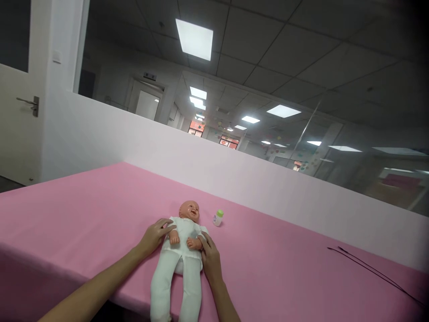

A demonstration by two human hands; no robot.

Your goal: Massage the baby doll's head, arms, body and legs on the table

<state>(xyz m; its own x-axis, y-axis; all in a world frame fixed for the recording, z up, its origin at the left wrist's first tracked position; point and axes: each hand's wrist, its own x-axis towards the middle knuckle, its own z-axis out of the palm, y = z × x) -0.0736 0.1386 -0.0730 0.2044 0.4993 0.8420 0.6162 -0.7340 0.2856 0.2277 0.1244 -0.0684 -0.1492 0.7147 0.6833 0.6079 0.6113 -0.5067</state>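
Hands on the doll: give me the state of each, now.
Left hand: open, fingers laid flat on the doll at its shoulder.
Right hand: open, resting flat against the doll's other side, gripping nothing.

A pink-covered table [83, 214] carries a baby doll [182, 250] on its back, a small green-capped bottle [217, 218] and black cables [372, 268].

The single head camera looks forward and only slightly down from the near edge of the desk [83, 210], tilted, close to the doll [181, 259] below, taking in the far partition wall [234, 174] and ceiling lights [195, 39].
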